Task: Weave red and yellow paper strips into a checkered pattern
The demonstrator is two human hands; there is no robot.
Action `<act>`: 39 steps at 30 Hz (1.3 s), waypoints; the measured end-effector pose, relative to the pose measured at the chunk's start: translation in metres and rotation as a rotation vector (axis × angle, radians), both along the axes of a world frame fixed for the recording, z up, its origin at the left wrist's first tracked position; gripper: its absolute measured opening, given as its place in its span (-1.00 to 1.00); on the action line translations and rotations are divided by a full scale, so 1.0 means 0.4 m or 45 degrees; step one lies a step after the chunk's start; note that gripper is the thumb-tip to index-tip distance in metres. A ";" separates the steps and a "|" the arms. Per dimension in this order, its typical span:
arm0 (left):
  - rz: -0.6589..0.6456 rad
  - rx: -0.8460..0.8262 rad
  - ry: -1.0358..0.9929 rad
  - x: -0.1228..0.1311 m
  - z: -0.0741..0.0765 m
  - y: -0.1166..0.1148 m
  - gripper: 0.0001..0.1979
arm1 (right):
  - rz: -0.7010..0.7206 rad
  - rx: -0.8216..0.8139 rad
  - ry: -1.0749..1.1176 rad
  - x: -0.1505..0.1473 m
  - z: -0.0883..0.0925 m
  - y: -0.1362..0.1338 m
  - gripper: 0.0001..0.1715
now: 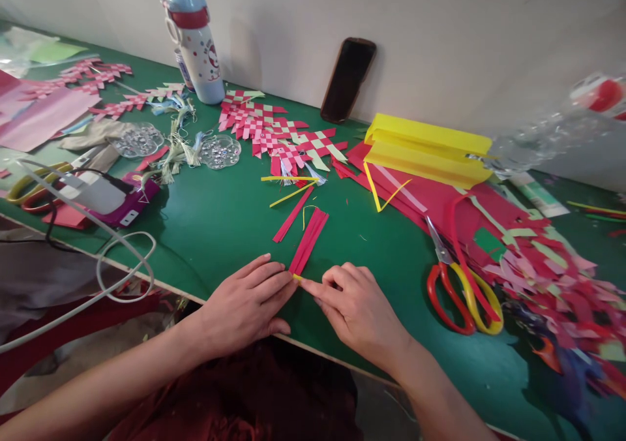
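Note:
A small bundle of red paper strips [310, 240] lies on the green tabletop, with a narrow yellow paper strip [297, 276] across its near end. My left hand [252, 301] rests flat, its fingers stretched out and their tips on the near end of the bundle. From the other side, my right hand [357, 310] has its fingers curled and its index fingertip on the yellow strip. The fingertips partly hide that strip. Just beyond lie a loose red strip [293, 215] and a bent yellow strip [292, 195].
Scissors [462, 291] lie right, beside a heap of paper scraps [562, 284]. Yellow folded paper [425, 151], a phone [348, 79] and a water bottle [195, 46] are along the wall. Woven paper pieces [274, 131] lie behind. A white cable [124, 258] loops over the left edge.

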State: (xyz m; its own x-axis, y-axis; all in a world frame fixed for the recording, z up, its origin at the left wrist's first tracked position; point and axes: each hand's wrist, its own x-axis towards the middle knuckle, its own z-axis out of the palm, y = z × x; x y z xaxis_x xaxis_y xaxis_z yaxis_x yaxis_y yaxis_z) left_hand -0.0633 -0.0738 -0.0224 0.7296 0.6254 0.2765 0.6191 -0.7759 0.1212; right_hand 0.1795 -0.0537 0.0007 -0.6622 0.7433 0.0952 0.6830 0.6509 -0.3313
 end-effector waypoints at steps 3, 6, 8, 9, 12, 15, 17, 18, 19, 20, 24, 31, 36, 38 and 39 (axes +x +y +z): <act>0.024 0.005 -0.004 0.006 0.003 0.002 -0.32 | 0.027 0.010 -0.036 0.001 0.010 0.002 -0.55; 0.061 0.029 -0.018 0.010 -0.001 0.001 -0.35 | 0.058 -0.006 -0.040 0.005 0.020 0.010 -0.58; 0.069 0.019 -0.041 0.011 -0.005 0.001 -0.38 | 0.055 0.005 -0.009 0.010 0.023 0.021 -0.61; 0.067 0.006 -0.055 0.011 -0.007 0.001 -0.39 | 0.045 0.020 0.012 0.012 0.023 0.030 -0.62; 0.057 -0.033 -0.078 0.010 -0.010 0.003 -0.39 | 0.009 0.082 0.070 0.017 0.021 0.067 -0.63; 0.047 -0.054 -0.063 0.008 -0.008 0.005 -0.39 | -0.020 0.113 0.099 0.015 0.023 0.118 -0.65; 0.044 -0.066 -0.049 0.008 -0.006 0.006 -0.39 | 0.010 0.095 0.083 0.008 0.028 0.150 -0.68; 0.045 -0.073 -0.044 0.008 -0.004 0.006 -0.40 | 0.045 0.078 0.063 0.004 0.031 0.165 -0.70; 0.045 -0.079 -0.039 0.008 -0.002 0.007 -0.40 | 0.084 0.060 0.036 0.000 0.035 0.177 -0.72; 0.046 -0.086 -0.034 0.008 -0.001 0.007 -0.41 | 0.123 0.039 0.004 -0.004 0.037 0.188 -0.74; 0.042 -0.094 -0.025 0.010 0.005 0.008 -0.42 | 0.177 -0.022 -0.115 -0.013 0.044 0.217 -0.80; 0.045 -0.106 -0.039 0.008 0.006 0.013 -0.44 | 0.257 -0.134 -0.224 -0.029 0.060 0.253 -0.93; 0.029 -0.092 -0.017 0.004 0.007 0.015 -0.46 | 0.331 -0.260 -0.226 -0.036 0.081 0.266 -0.93; 0.027 -0.082 -0.016 0.003 0.009 0.015 -0.47 | 0.328 -0.306 -0.225 -0.037 0.090 0.267 -0.88; 0.028 -0.077 -0.015 0.003 0.010 0.016 -0.47 | 0.320 -0.323 -0.227 -0.038 0.094 0.268 -0.84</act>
State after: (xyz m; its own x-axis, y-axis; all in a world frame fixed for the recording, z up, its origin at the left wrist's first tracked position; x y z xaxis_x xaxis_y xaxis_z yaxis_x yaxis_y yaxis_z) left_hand -0.0619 -0.0676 -0.0184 0.7126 0.6569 0.2464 0.6339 -0.7533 0.1751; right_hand 0.1642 0.0536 0.0381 -0.8160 0.5412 -0.2032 0.5741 0.7178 -0.3939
